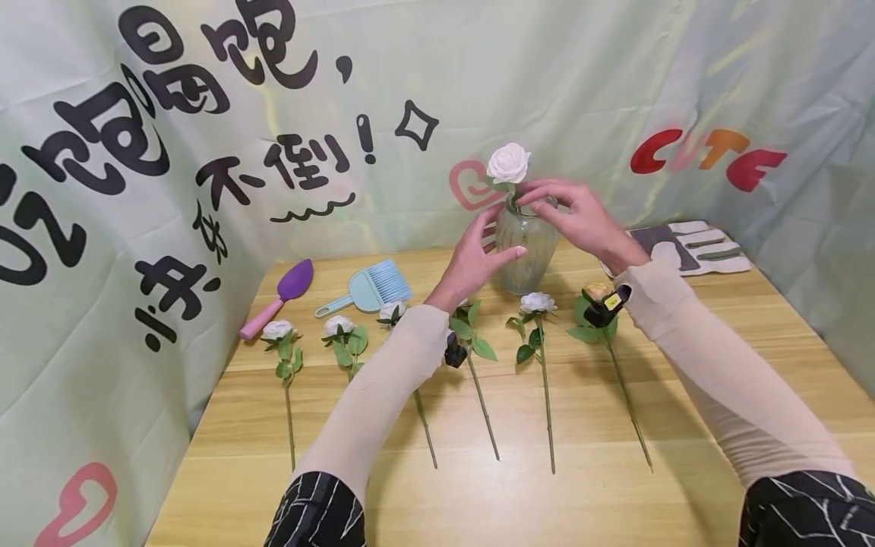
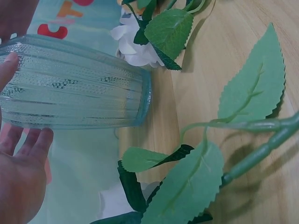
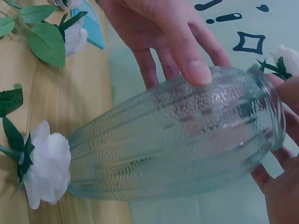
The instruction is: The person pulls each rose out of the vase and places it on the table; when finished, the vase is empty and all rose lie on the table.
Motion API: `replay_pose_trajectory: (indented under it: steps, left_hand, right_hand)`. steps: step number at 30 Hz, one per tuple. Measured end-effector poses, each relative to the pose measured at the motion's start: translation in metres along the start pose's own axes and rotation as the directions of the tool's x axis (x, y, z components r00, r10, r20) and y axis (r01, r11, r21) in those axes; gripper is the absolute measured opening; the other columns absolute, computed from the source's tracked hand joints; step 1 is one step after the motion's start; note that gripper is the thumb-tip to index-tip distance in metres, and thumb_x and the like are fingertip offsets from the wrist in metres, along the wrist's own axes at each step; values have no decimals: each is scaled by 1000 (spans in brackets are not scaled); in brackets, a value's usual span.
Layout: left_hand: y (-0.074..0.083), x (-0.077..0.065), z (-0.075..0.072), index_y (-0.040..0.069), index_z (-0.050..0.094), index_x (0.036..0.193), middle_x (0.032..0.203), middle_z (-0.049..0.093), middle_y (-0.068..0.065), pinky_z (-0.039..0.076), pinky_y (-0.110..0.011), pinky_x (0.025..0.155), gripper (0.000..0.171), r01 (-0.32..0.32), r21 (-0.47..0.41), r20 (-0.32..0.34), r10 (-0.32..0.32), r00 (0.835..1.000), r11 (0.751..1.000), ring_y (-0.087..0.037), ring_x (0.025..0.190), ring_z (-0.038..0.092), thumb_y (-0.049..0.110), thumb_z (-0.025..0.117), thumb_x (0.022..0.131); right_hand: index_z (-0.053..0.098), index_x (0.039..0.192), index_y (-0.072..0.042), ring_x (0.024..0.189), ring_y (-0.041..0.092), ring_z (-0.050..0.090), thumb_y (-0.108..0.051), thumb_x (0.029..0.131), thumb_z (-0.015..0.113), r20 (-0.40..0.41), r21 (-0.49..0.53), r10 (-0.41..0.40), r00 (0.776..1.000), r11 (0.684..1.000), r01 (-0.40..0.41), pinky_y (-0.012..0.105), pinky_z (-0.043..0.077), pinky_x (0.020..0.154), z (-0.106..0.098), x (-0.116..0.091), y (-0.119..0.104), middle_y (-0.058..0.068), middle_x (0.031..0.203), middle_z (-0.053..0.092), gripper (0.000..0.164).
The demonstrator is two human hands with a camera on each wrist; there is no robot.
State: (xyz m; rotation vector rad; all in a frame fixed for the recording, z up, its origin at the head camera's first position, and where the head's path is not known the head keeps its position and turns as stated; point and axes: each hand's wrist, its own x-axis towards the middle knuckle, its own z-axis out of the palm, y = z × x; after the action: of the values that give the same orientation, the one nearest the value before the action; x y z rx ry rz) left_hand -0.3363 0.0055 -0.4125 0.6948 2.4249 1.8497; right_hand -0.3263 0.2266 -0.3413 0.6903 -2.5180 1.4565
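A clear ribbed glass vase (image 1: pixel 525 254) stands toward the back of the table. My left hand (image 1: pixel 472 258) holds its side, thumb in front and fingers round the far side, as the left wrist view shows with the vase (image 2: pixel 79 86) between them. One white rose (image 1: pixel 509 163) rises from the vase's mouth, leaning left, its lower stem inside the glass. My right hand (image 1: pixel 574 213) is at the rim, fingertips beside the rose's stem. Whether they pinch the stem is hidden. In the right wrist view, the left thumb (image 3: pixel 198 72) lies against the glass (image 3: pixel 177 140).
Across the table lie several stemmed roses, including a white rose (image 1: pixel 538 302) before the vase and a yellowish rose (image 1: pixel 598 291) by the right wrist. A purple trowel (image 1: pixel 295 279), blue dustpan and brush (image 1: pixel 369 290) and gloves (image 1: pixel 711 247) lie behind. A printed curtain (image 1: pixel 383 213) hangs at the back.
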Motion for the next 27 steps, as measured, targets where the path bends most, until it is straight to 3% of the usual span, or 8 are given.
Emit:
replay_pose_trajectory:
  steps: [5, 9, 12, 17, 20, 22, 27]
  left_hand:
    - [1, 0, 0, 27, 39, 166, 170, 43, 6, 48, -35, 126, 84, 4, 1, 0, -4, 1000, 1000, -21, 152, 49, 32, 86, 97]
    - [1, 0, 0, 28, 38, 168, 168, 45, 2, 48, -35, 126, 86, -1, 0, 3, 1, 1000, 1000, -21, 153, 48, 31, 87, 97]
    - [1, 0, 0, 29, 37, 168, 166, 46, 0, 48, -35, 126, 87, -7, 0, 3, 7, 1000, 1000, -22, 153, 49, 30, 86, 97]
    - [0, -1, -1, 31, 36, 169, 167, 45, 0, 48, -36, 127, 88, -3, 0, -1, 3, 1000, 1000, -27, 152, 51, 31, 86, 97]
    - [0, -3, -1, 32, 37, 169, 167, 45, 0, 48, -37, 127, 88, 0, -1, -5, 0, 1000, 1000, -28, 152, 52, 31, 87, 97]
    - [0, -3, -1, 33, 37, 169, 167, 45, 0, 48, -37, 127, 88, -2, -5, -4, 2, 1000, 1000, -29, 152, 52, 32, 87, 97]
    - [-1, -3, 0, 35, 36, 168, 166, 45, 2, 47, -38, 128, 87, -2, -12, -2, 2, 1000, 1000, -28, 152, 51, 34, 86, 97]
  right_hand:
    - [76, 131, -1, 155, 33, 47, -8, 111, 57, -10, -42, -18, 1000, 999, 18, 56, 39, 129, 5, 3, -1, 17, 155, 62, 28]
    - [76, 132, 0, 146, 27, 56, -2, 112, 53, -48, -71, -58, 997, 996, 55, 33, 48, 116, 6, 5, -2, 19, 146, 68, 31]
    - [76, 129, 1, 134, 15, 64, -2, 111, 56, -120, -52, -80, 990, 996, 74, 21, 51, 107, 4, 6, -7, 15, 138, 73, 28]
    - [79, 123, -4, 109, 4, 71, -4, 107, 65, -273, 70, -70, 960, 993, 92, 18, 59, 99, -6, 7, -26, -2, 118, 79, 21]
    - [80, 117, -6, 98, 8, 73, 4, 102, 65, -372, 180, -62, 926, 974, 138, 17, 63, 92, -15, 9, -39, -6, 112, 76, 23]
    - [80, 113, -4, 92, 12, 74, 13, 98, 61, -448, 261, -78, 891, 941, 213, 19, 66, 88, -24, 9, -48, -2, 110, 76, 29]
    - [77, 106, 8, 85, 22, 74, 23, 92, 61, -628, 431, -70, 775, 798, 421, 28, 69, 83, -51, 4, -75, 13, 110, 74, 26]
